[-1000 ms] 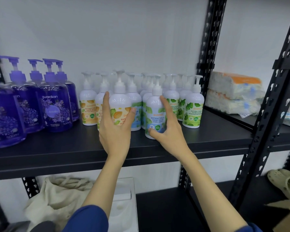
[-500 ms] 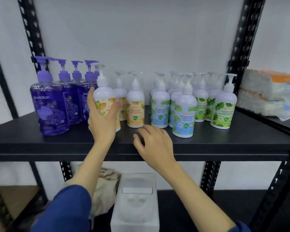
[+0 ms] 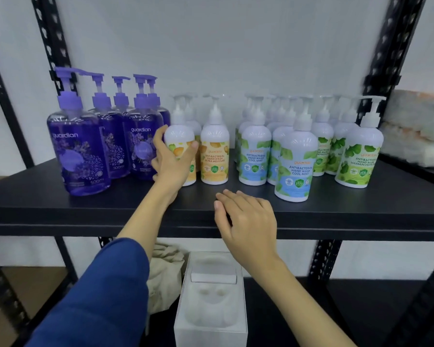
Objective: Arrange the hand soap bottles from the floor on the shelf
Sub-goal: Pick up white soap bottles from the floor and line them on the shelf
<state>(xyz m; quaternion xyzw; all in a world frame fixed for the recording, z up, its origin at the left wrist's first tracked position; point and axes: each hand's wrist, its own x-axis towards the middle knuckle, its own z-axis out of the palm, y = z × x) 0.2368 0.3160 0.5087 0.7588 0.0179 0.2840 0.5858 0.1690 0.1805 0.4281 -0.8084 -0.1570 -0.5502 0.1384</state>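
On the black shelf [image 3: 60,206] stand several purple soap bottles [image 3: 78,151] at the left, orange-label white pump bottles [image 3: 214,156] in the middle, then blue-label Cool Mint bottles [image 3: 295,166] and green-label bottles [image 3: 360,156] to the right. My left hand [image 3: 172,162] grips an upright orange-label bottle [image 3: 179,134] standing beside the purple ones. My right hand [image 3: 246,219] hovers over the shelf's front edge with relaxed fingers, holding nothing, left of the front Cool Mint bottle.
Black perforated uprights [image 3: 378,58] frame the shelf bay. Wrapped packs [image 3: 416,131] lie on the neighbouring shelf at right. On the lower level sit a white moulded box [image 3: 211,306] and a beige cloth bag [image 3: 164,276].
My left hand carried the orange-label bottle leftward and set it beside the purple bottles. My right hand let go of the Cool Mint bottle and drew back to the shelf's front edge.
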